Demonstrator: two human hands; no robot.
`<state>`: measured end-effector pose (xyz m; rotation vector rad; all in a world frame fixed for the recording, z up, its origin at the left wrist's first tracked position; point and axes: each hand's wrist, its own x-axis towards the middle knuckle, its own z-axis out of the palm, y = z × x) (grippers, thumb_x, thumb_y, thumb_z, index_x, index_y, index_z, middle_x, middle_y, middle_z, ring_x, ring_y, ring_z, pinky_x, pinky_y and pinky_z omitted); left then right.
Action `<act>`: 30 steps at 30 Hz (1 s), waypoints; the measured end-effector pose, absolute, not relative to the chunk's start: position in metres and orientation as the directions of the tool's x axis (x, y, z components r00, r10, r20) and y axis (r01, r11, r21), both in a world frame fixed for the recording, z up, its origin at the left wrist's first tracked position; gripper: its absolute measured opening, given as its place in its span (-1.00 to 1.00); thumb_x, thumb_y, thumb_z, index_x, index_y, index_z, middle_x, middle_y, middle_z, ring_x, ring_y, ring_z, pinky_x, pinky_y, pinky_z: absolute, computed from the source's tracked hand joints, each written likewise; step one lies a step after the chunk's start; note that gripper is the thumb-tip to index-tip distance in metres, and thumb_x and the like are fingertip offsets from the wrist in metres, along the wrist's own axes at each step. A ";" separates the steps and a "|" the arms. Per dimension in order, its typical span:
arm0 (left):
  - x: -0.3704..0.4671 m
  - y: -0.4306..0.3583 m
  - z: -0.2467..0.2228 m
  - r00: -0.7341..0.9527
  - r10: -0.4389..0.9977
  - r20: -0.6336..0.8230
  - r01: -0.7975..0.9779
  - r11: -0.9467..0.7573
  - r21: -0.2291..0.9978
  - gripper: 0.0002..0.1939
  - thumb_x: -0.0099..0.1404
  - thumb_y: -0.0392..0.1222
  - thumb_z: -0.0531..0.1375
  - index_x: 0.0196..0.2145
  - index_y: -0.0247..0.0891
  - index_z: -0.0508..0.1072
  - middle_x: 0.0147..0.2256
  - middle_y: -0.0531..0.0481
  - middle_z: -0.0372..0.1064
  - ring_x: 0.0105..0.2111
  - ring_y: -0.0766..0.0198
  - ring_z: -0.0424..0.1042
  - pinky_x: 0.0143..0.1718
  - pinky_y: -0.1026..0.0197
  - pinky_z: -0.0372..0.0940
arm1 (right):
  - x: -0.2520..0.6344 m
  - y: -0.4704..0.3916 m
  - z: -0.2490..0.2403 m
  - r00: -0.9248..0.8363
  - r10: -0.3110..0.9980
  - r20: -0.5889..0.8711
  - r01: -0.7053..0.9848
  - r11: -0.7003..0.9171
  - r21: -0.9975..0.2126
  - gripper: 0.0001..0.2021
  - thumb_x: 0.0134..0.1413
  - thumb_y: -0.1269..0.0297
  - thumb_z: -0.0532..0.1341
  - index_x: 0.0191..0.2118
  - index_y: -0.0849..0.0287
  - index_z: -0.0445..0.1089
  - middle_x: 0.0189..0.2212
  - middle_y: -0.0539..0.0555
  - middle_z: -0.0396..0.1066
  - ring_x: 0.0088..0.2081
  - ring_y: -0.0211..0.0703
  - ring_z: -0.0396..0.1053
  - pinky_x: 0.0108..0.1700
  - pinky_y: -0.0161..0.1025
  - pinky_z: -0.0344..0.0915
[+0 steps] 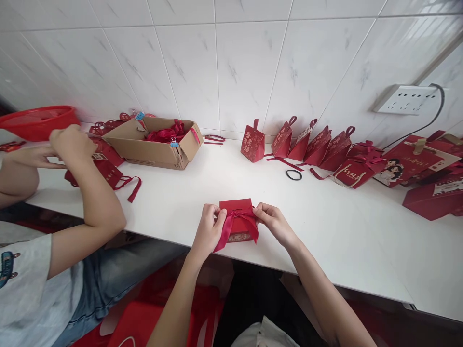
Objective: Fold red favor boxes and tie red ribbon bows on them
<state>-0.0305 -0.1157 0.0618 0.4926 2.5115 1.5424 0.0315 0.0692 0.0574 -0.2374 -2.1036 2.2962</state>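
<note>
A small red gift box (239, 222) sits close to the near edge of the white counter (347, 231), about midway along it, with both of the person's hands closed on it: the left hand (209, 230) pinches the red ribbon (231, 227) at the box's left side, and the right hand (272, 220) pinches the ribbon at the right side, the ribbon crossing the box front and one tail hanging down toward the edge. Along the far edge, by the tiled wall, stands a row of folded red boxes (300, 144) (some leaning), with a black hair tie (294, 175) lying just in front of them. Toward the far left corner is an open cardboard box (154, 142) holding red ribbon. A co-worker's hands (68, 144) are at the left end over flat red boxes, near a red basket (38, 121)
</note>
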 end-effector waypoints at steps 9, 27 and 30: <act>-0.022 -0.109 0.055 -0.951 0.300 0.070 0.186 0.380 0.906 -0.76 0.32 -0.05 -0.04 -0.47 -0.18 0.12 -0.37 0.02 0.13 -0.36 0.25 0.24 -0.22 0.14 0.22 | 0.036 0.064 0.044 -0.977 0.116 -0.179 0.141 -0.277 -0.951 -0.53 0.01 -0.14 0.27 -0.52 0.18 0.19 -0.57 -0.01 0.24 -0.53 -0.26 0.18 -0.45 -0.32 0.14; -0.026 -0.131 0.069 -0.990 0.123 0.070 0.096 0.219 0.971 -0.43 0.17 -0.09 0.20 0.10 -0.21 0.13 0.06 -0.21 0.17 -0.22 0.25 0.33 -0.15 0.16 0.30 | 0.039 0.094 0.001 -0.865 0.331 -0.378 0.213 -0.441 -0.872 -0.46 -0.36 -0.36 0.31 -0.40 0.01 0.46 -0.53 0.11 0.32 -0.46 0.04 0.35 -0.40 -0.03 0.44; -0.059 -0.173 0.108 -0.923 -0.226 0.312 0.266 0.213 0.940 -0.12 0.16 -0.25 0.16 0.28 -0.07 -0.30 0.22 -0.28 -0.03 -0.45 0.43 0.29 -0.20 0.20 0.34 | 0.036 0.121 -0.030 -0.849 0.366 -0.382 0.210 -0.430 -0.878 -0.45 -0.36 -0.40 0.26 -0.53 0.06 0.41 -0.64 0.08 0.24 -0.55 0.01 0.33 -0.46 -0.01 0.46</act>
